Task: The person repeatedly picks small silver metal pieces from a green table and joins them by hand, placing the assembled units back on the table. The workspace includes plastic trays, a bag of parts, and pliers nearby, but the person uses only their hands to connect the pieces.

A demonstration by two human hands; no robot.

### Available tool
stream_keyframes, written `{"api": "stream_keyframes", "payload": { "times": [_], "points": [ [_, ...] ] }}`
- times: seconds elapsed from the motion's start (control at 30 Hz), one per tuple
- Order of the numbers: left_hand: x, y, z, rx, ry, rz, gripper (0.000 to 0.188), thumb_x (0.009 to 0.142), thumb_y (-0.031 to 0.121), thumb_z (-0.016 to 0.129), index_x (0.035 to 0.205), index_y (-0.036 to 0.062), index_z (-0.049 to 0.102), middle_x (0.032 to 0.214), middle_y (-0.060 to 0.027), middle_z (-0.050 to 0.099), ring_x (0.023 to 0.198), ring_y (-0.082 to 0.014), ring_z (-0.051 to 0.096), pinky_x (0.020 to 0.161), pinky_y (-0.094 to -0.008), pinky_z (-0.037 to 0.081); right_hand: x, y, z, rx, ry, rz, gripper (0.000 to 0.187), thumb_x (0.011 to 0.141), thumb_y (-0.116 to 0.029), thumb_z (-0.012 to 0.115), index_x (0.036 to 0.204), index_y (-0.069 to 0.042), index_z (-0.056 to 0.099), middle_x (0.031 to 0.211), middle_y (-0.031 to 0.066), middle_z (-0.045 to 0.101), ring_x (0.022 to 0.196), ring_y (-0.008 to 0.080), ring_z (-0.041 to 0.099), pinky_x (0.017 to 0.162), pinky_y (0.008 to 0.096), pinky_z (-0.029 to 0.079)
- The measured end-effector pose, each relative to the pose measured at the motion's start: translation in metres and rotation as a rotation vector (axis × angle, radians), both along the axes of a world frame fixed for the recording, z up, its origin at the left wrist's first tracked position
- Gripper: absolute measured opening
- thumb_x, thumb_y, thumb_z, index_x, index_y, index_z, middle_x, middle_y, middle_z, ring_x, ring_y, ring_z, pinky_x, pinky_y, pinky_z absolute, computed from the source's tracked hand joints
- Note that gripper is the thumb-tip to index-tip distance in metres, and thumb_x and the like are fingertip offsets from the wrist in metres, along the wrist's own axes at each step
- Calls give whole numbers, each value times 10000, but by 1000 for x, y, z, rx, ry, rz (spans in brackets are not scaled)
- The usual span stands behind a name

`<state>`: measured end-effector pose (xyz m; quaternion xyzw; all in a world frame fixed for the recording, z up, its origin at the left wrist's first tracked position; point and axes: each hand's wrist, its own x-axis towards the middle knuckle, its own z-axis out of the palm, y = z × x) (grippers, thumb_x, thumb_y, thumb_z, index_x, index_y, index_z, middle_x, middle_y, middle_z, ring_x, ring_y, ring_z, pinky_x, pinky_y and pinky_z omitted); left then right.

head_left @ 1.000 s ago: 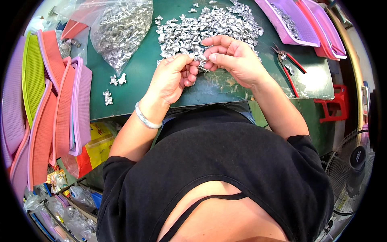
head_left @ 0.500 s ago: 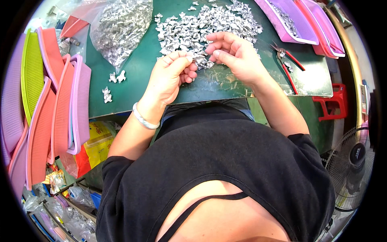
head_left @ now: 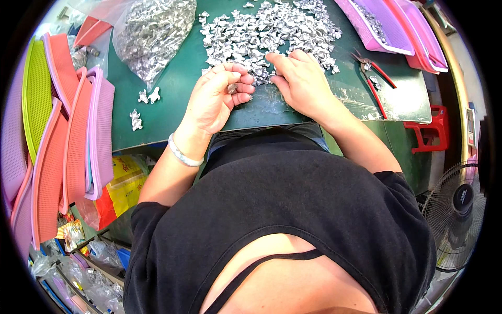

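Note:
A spread pile of small silver metal figures (head_left: 266, 31) covers the far middle of the green table. My left hand (head_left: 217, 97), with a pale bangle (head_left: 183, 152) on its wrist, is held palm up at the near left edge of the pile. Its fingers curl around a small metal figure (head_left: 232, 89), of which only a bit shows. My right hand (head_left: 306, 86) reaches palm down over the near side of the pile. Its thumb and forefinger are apart at the figures; the other fingertips are partly hidden.
Red-handled cutting pliers (head_left: 374, 83) lie at the right. Purple and pink baskets (head_left: 384, 39) stand behind them. A clear bag of figures (head_left: 151, 39) and several loose figures (head_left: 136, 120) are at the left, beside stacked plastic baskets (head_left: 99, 131). A fan (head_left: 455, 209) stands far right.
My right hand has turned palm down and moved slightly down toward the near edge of the pile. The left hand has shifted slightly left and opened its fingers a little.

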<state>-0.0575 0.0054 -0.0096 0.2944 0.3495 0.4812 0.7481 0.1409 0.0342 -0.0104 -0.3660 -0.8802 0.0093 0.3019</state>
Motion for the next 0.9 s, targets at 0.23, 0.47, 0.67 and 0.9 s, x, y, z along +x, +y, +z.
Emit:
{"api": "stream_keyframes", "payload": {
  "times": [0.23, 0.47, 0.67, 0.9],
  "points": [
    [5, -1, 0, -6, 167, 21, 150, 840, 103, 513, 953, 10, 547, 790, -55, 583, 636, -106, 537, 552, -212, 432, -2, 0, -1, -145, 185, -24, 376, 694, -22, 598, 1062, -53, 531, 736, 47, 594, 757, 232, 522, 706, 350, 401],
    [14, -4, 6, 8, 297, -46, 128, 847, 141, 540, 904, 34, 580, 707, -17, 579, 544, -62, 497, 474, -178, 376, -3, -5, 6, -154, 409, 105, 444, 681, 10, 623, 1105, -71, 521, 746, 37, 600, 737, 228, 543, 681, 332, 441],
    [19, -3, 6, 76, 417, -32, 126, 848, 168, 544, 831, 51, 585, 649, -2, 565, 507, -61, 480, 431, -168, 346, -6, -5, 9, -157, 445, 151, 439, 692, 6, 622, 1112, -60, 515, 762, 55, 601, 740, 238, 545, 685, 340, 444],
    [12, -1, 4, -89, 234, 13, 148, 842, 163, 536, 775, 37, 573, 622, -23, 549, 496, -76, 472, 405, -171, 331, -4, 5, -4, -132, 111, 69, 413, 702, -49, 623, 1100, -42, 516, 840, 86, 602, 838, 286, 521, 744, 369, 425]
  ]
}}
